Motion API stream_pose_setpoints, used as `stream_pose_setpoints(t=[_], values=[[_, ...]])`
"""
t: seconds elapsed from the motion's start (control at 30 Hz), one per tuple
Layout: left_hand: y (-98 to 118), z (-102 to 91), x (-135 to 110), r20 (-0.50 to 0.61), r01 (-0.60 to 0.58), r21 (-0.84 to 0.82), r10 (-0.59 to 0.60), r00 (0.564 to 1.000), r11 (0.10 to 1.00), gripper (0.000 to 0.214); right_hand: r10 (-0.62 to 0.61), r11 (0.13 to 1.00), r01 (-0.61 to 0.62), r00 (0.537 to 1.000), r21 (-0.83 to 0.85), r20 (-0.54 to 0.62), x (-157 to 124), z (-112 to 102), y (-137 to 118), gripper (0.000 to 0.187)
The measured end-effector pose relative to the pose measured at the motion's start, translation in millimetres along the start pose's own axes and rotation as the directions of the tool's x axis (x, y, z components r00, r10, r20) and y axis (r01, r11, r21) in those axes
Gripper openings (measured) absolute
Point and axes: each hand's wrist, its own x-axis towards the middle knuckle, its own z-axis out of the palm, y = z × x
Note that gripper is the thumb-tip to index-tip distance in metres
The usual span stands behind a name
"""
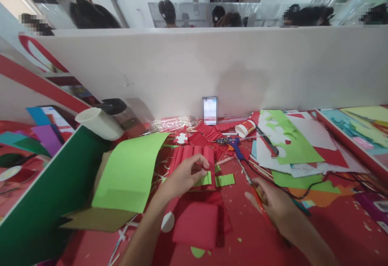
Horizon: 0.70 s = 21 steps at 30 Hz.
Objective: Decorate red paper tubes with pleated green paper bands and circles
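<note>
My left hand point(192, 173) is over a red piece with a ridged, corrugated-looking top point(198, 153). Its fingers are curved, with a gap between thumb and forefinger, and the thumb is at a light green paper strip point(206, 178). A second green strip point(225, 180), creased, lies just right of the red piece. My right hand point(269, 201) holds scissors point(258, 198) with orange-red handles, their blades pointing up and left. The palm hides part of the handles. Nearer me lies a smooth red block point(195, 223).
Behind my hands are a blue glue gun point(235, 144), a tipped paper cup point(245, 128) and an upright phone point(210, 111). A large green sheet point(129, 173) leans left by a cardboard flap point(101, 218). Paper sheets point(303, 140) and a black cord point(309, 191) lie right.
</note>
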Motion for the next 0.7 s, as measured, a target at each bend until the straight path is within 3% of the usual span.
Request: stream_pose_setpoints(t=[0.07, 0.13, 0.2, 0.33, 0.43, 0.6, 0.7], values=[[-3, 1.0, 2, 0.016, -0.013, 0.040, 0.013, 1.000, 0.999, 0.008, 0.003, 0.907, -0.039, 0.996, -0.419, -0.087, 9, -17, 11, 0.021], [-7, 1.1, 4, 0.039, -0.033, 0.069, 0.031, 0.999, 0.997, 0.009, -0.048, 0.794, -0.004, 0.996, -0.608, -0.069, 16, -30, 22, 0.025], [-10, -0.4, 6, 0.082, -0.046, 0.080, 0.039, 0.996, 0.996, 0.010, -0.094, 0.718, 0.024, 0.994, -0.695, -0.062, 18, -37, 30, 0.035], [-14, -5.6, 10, 0.146, -0.049, 0.075, 0.037, 0.989, 0.996, 0.012, -0.212, 0.682, 0.145, 0.977, -0.717, -0.004, 18, -43, 32, 0.041], [-13, -7.2, 12, 0.146, -0.033, 0.105, 0.018, 0.989, 0.994, 0.014, -0.267, 0.664, 0.192, 0.964, -0.722, 0.011, 21, -35, 16, 0.039], [-9, -7.4, 17, 0.137, 0.004, 0.244, -0.039, 0.990, 0.970, 0.020, -0.319, 0.671, 0.295, 0.943, -0.680, 0.095, 38, 7, -22, 0.035], [-6, -10.9, 19, 0.159, -0.074, 0.292, 0.028, 0.987, 0.954, 0.016, -0.241, 0.684, 0.238, 0.966, -0.689, 0.094, 49, 33, -32, 0.031]])
